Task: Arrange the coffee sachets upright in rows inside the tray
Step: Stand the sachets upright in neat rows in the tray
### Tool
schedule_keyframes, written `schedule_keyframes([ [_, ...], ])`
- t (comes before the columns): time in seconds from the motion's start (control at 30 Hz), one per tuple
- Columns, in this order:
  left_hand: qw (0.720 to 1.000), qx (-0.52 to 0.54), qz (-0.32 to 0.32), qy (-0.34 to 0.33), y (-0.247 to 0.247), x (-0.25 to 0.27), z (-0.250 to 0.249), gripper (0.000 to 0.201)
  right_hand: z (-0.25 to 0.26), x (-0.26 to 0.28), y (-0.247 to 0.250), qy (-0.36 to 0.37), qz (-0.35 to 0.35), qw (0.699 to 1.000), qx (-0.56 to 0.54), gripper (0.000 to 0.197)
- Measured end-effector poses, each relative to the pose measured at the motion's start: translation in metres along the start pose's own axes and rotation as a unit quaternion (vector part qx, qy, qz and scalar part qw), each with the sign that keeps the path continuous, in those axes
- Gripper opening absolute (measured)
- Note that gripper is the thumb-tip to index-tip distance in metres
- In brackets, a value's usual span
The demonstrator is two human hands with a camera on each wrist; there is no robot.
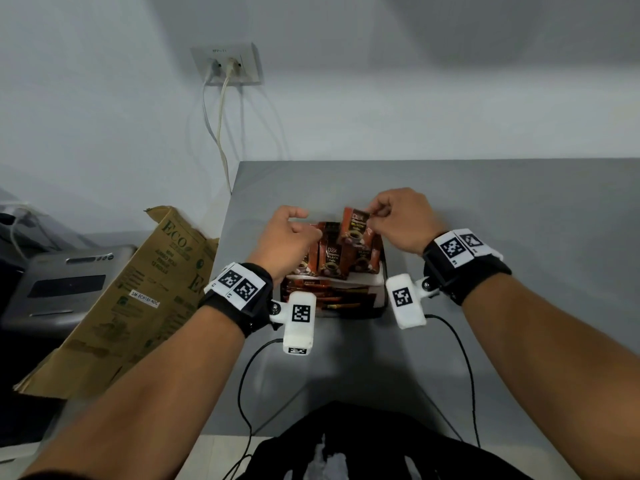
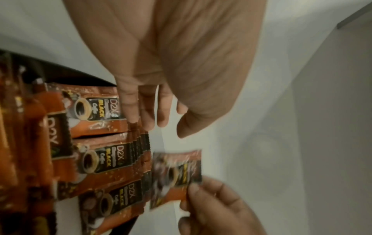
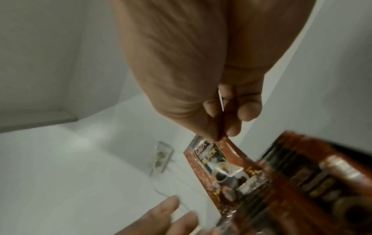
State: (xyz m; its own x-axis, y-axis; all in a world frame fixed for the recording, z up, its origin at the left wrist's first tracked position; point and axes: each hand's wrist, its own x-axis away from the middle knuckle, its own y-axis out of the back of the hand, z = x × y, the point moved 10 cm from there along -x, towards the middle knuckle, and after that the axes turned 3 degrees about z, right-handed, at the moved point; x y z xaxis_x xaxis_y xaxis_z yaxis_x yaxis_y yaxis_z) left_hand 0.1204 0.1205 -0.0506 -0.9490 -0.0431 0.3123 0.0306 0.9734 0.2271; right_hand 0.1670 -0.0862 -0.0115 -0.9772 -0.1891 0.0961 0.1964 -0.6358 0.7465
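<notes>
Right hand (image 1: 403, 220) pinches a sachet (image 1: 354, 226) by its top seam, at the tray's (image 1: 375, 283) 12 o'clock; light, limp, slippery foil. Left hand (image 1: 289, 239) hangs loosely curled, holding nothing.

Coffee sachets in a tray on the grey desk

The coffee sachets (image 1: 334, 259) are orange-brown packets with a black panel reading "D2X Black Coffee" and a cup picture; they stand upright, packed side by side in rows, their crimped top edges up. One sachet (image 1: 353, 225) is raised above the rows at the far right, tilted, pinched at its top edge. The tray (image 1: 375, 284) is a white-rimmed box with the same coffee print on its near wall.
</notes>
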Motion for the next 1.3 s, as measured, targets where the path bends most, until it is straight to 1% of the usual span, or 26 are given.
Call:
schedule_keyframes([
  [0.07,1.000,-0.007,-0.010,0.005,0.009,0.001,0.006,0.031,-0.019,0.002,-0.006,-0.024,0.020,0.998,0.047,0.012],
  [0.13,1.000,-0.012,-0.013,0.010,0.014,0.002,0.012,0.026,-0.033,0.004,-0.016,-0.041,0.035,0.996,0.073,0.014],
  [0.27,1.000,-0.016,-0.007,0.018,0.017,0.004,0.022,0.022,-0.048,0.002,-0.036,-0.047,0.059,0.993,0.091,0.020],
  [0.37,0.999,-0.027,-0.013,0.022,0.021,0.005,0.026,0.020,-0.050,0.000,-0.044,-0.045,0.070,0.993,0.089,0.017],
  [0.57,0.998,-0.050,-0.012,0.020,0.021,0.006,0.030,0.017,-0.048,-0.001,-0.055,-0.036,0.062,0.991,0.115,0.014],
  [0.63,0.998,-0.061,-0.011,0.019,0.021,0.007,0.031,0.017,-0.050,0.000,-0.056,-0.040,0.054,0.991,0.119,0.017],
  [0.7,0.996,-0.091,-0.004,0.010,0.021,0.008,0.031,0.019,-0.046,0.001,-0.052,-0.034,0.034,0.993,0.108,0.017],
  [0.77,0.990,-0.140,0.016,0.005,0.020,0.011,0.030,0.023,-0.032,0.005,-0.046,-0.007,0.017,0.996,0.092,0.013],
  [0.8,0.987,-0.159,0.028,0.005,0.019,0.012,0.032,0.026,-0.022,0.007,-0.046,0.007,0.027,0.997,0.078,0.012],
  [0.87,0.982,-0.182,0.055,0.004,0.016,0.014,0.034,0.033,0.001,0.015,-0.055,0.035,0.090,0.993,0.063,0.016],
  [0.9,0.979,-0.194,0.068,0.004,0.015,0.016,0.036,0.035,0.015,0.020,-0.062,0.055,0.126,0.988,0.074,0.019],
  [0.97,0.972,-0.217,0.092,0.001,0.012,0.017,0.038,0.039,0.037,0.027,-0.078,0.094,0.177,0.975,0.098,0.024],
  [1.07,0.965,-0.237,0.115,-0.010,0.007,0.019,0.040,0.040,0.047,0.029,-0.101,0.103,0.231,0.964,0.087,0.033],
  [1.17,0.958,-0.261,0.112,-0.030,0.009,0.016,0.037,0.037,0.046,0.031,-0.113,0.096,0.255,0.956,0.110,0.031],
  [1.3,0.960,-0.260,0.098,-0.038,0.012,0.013,0.037,0.034,0.043,0.031,-0.119,0.090,0.257,0.954,0.122,0.030],
])
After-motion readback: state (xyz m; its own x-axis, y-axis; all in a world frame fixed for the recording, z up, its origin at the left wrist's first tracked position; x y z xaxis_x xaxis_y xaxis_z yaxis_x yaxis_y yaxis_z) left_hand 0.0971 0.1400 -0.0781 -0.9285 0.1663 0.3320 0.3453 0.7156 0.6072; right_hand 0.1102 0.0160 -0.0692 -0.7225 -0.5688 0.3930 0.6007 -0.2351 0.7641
